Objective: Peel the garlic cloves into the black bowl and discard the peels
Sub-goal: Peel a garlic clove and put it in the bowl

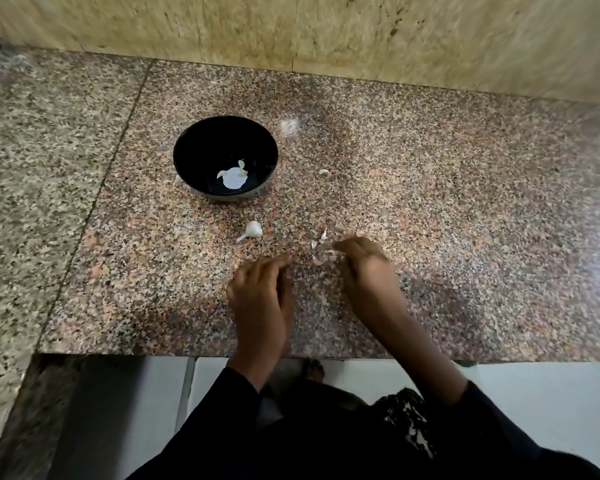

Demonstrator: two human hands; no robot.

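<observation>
On a speckled granite counter: a person in dark sleeves works over garlic, seen from the head camera looking down.
Counter: the granite counter [430, 174] runs to a yellowish stone wall [326, 29] at the back; a pale tiled floor [534, 393] shows below its near edge.
Black bowl: the black bowl [225, 157] stands upright left of centre, well beyond both hands; a few pale garlic pieces [234, 176] lie at its bottom, beside a bright glare patch that makes their number hard to count.
Garlic bulb: a small white garlic bulb [252, 230] lies on its side on the counter between the bowl and the left hand, touching neither.
Loose clove: one pale clove [323, 172] sits alone on the counter just right of the bowl.
Peels: scraps of papery peels [321, 249] lie scattered on the stone right at the fingertips of the right hand.
Left hand: the left hand [260, 299] rests low over the counter, back upward, fingers loosely bent and pointing away; nothing is visibly in its hold.
Right hand: the right hand [364, 265] reaches forward to the peel scraps, fingers curled downward; motion blur hides whether it pinches a clove or peel, so its hold cannot be told.
</observation>
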